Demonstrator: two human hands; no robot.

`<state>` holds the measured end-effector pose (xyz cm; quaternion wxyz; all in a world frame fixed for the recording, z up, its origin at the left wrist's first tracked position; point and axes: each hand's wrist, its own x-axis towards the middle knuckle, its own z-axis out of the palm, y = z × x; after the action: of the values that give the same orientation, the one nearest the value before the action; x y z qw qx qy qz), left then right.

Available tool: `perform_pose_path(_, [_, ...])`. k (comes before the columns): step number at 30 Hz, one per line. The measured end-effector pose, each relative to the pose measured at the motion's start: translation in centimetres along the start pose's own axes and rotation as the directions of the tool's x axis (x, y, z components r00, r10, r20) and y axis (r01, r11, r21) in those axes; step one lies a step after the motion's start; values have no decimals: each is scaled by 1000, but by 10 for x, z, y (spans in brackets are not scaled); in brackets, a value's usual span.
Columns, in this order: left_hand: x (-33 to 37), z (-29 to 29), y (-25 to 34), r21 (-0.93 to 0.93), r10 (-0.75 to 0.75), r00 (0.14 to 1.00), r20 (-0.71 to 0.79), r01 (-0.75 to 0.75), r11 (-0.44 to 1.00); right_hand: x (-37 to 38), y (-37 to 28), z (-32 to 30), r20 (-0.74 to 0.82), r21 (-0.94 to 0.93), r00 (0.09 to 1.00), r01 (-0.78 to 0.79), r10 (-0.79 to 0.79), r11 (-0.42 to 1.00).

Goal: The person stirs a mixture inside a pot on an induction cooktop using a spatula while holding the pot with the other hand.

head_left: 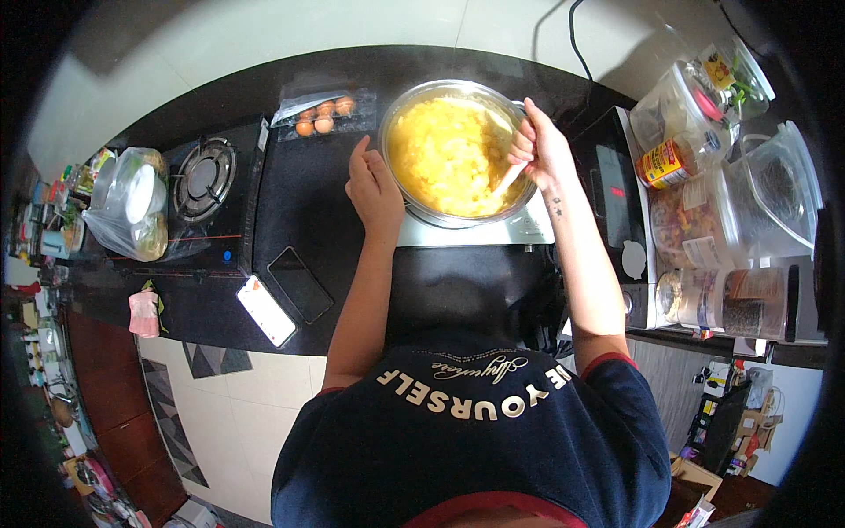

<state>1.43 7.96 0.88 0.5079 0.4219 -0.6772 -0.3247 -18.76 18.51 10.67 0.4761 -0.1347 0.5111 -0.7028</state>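
A wide steel pot [449,84] stands on a pale countertop cooker [528,231]. Soft, lumpy yellow food [449,154] fills much of it. My right hand [539,151] is closed at the pot's right rim, around the handle of a pale spatula or spoon [507,181]. The utensil slants down into the food, which hides its lower end. At the left rim, my left hand [374,187] has its index finger stretched out and the others loosely bent, with nothing visible in it. Whether it touches the pot I cannot tell.
Several brown eggs [324,114] sit in clear plastic behind my left hand. Two phones, one dark [300,284] and one lit [266,311], lie left of my forearm. A gas burner [204,179] and bagged items [132,207] are farther left. Tubs and a yellow-labelled jar [673,160] crowd the right.
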Motion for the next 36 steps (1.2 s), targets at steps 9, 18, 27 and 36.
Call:
perform_pose_path(9, [1, -2, 10, -22, -48, 998, 32, 48, 999, 22, 46, 5, -203, 488, 968, 233, -150, 841])
perform_pose_path(18, [1, -2, 7, -13, 0, 1000, 16, 1, 1000, 31, -12, 17, -246, 361, 799, 600, -548, 714])
perform_pose_path(27, [3, 0, 5, -25, 1, 1000, 10, 0, 1000, 60, 25, 42, -93, -86, 797, 591, -597, 802])
perform_pose_path(36, [0, -2, 4, -31, -29, 999, 20, 29, 999, 24, 21, 40, -30, -9, 978, 209, -209, 978])
